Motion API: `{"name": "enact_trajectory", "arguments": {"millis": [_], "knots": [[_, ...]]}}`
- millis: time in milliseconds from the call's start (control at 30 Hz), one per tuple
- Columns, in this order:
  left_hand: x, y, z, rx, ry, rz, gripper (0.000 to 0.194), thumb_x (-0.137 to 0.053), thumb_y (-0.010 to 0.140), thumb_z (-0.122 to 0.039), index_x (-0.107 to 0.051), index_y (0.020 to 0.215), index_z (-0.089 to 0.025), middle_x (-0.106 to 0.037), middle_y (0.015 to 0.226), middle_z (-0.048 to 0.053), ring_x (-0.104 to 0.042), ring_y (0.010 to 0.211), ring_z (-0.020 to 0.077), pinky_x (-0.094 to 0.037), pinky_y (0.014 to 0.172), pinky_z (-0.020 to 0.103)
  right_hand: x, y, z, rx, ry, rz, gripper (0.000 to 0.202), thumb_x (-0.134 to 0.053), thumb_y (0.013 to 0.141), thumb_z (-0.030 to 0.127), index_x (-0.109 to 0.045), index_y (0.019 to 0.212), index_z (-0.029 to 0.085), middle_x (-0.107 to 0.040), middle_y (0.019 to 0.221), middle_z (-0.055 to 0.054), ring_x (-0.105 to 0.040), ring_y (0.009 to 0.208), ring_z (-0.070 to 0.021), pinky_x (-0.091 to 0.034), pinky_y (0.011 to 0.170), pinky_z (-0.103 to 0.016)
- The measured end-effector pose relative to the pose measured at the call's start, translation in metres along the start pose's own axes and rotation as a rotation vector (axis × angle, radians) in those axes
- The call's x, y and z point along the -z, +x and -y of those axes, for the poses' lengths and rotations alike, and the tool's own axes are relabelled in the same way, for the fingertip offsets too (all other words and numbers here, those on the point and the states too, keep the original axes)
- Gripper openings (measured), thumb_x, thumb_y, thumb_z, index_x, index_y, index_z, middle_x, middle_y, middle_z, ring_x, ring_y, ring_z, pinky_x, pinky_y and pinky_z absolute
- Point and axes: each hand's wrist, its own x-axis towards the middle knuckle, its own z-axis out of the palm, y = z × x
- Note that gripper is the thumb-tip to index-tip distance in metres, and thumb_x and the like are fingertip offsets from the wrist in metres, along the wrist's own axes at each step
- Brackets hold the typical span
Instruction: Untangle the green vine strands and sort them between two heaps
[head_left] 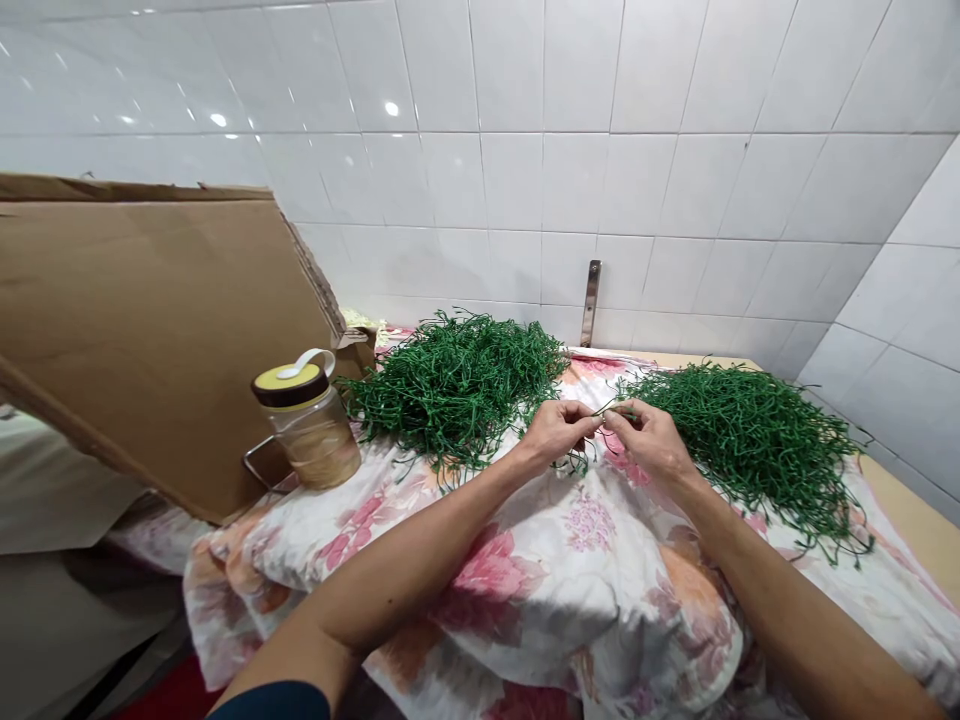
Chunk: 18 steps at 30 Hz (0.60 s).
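My left hand [559, 432] and my right hand [646, 436] meet fingertip to fingertip above the flowered cloth, each pinching a thin green stem [604, 410]. Most of that stem is hidden by my fingers. A few loose green strands hang just below my left hand. To the left lies a tangled heap of green artificial stems [461, 385] with small knobbed tips. Behind and beyond my right hand a second such heap [757, 440] spreads across the cloth to the right.
A flowered cloth [517, 580] covers the table. At left stand a clear jar [319, 445] with a yellow and brown lid and a large cardboard box [150, 320]. White wall tiles [510, 180] rise behind, with a metal strip [591, 303] against them.
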Motion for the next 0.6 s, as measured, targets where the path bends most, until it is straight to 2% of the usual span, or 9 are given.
{"name": "enact_trajectory", "arguments": {"millis": [67, 200, 333, 467, 600], "knots": [[-0.0002, 0.0004, 0.0011, -0.012, 0.003, -0.005, 0.035, -0.079, 0.073, -0.044, -0.067, 0.068, -0.012, -0.061, 0.062, 0.001, -0.053, 0.052, 0.0087, -0.04, 0.049, 0.021, -0.0014, -0.0002, -0.0007, -0.025, 0.025, 0.033, 0.044, -0.071, 0.08, 0.06, -0.072, 0.089, 0.016, -0.068, 0.065, -0.002, -0.056, 0.054, -0.0155, -0.044, 0.053, -0.028], [-0.0023, -0.0006, 0.0009, -0.003, -0.02, -0.003, 0.034, -0.081, 0.072, -0.045, -0.07, 0.073, -0.012, -0.063, 0.064, 0.002, -0.053, 0.052, 0.0089, -0.04, 0.05, 0.022, -0.0009, 0.0002, -0.0032, -0.023, -0.021, 0.009, 0.043, -0.068, 0.083, 0.059, -0.071, 0.085, 0.017, -0.063, 0.058, -0.001, -0.053, 0.05, -0.0153, -0.041, 0.049, -0.027], [-0.003, 0.0001, -0.0003, 0.012, -0.14, -0.055, 0.036, -0.082, 0.07, -0.047, -0.07, 0.074, -0.013, -0.059, 0.063, -0.001, -0.05, 0.051, 0.008, -0.038, 0.049, 0.023, -0.0011, 0.0003, -0.0044, -0.019, -0.056, 0.002, 0.04, -0.068, 0.084, 0.057, -0.07, 0.078, 0.018, -0.068, 0.064, -0.004, -0.057, 0.055, -0.0167, -0.043, 0.051, -0.027], [-0.0007, 0.0042, 0.0007, 0.048, -0.268, -0.137, 0.039, -0.087, 0.063, -0.046, -0.067, 0.071, -0.013, -0.057, 0.062, -0.002, -0.048, 0.052, 0.0074, -0.038, 0.051, 0.023, -0.004, -0.0004, -0.0043, 0.028, -0.103, 0.009, 0.036, -0.068, 0.085, 0.052, -0.071, 0.077, 0.017, -0.072, 0.073, -0.006, -0.062, 0.064, -0.0182, -0.047, 0.06, -0.028], [0.002, 0.0064, 0.0009, 0.101, -0.317, -0.129, 0.04, -0.089, 0.059, -0.044, -0.066, 0.068, -0.013, -0.058, 0.063, -0.001, -0.049, 0.054, 0.0081, -0.039, 0.054, 0.024, -0.0022, -0.0005, -0.0035, 0.061, -0.16, -0.01, 0.034, -0.066, 0.088, 0.051, -0.072, 0.08, 0.018, -0.075, 0.08, -0.007, -0.066, 0.073, -0.021, -0.05, 0.069, -0.031]]}}
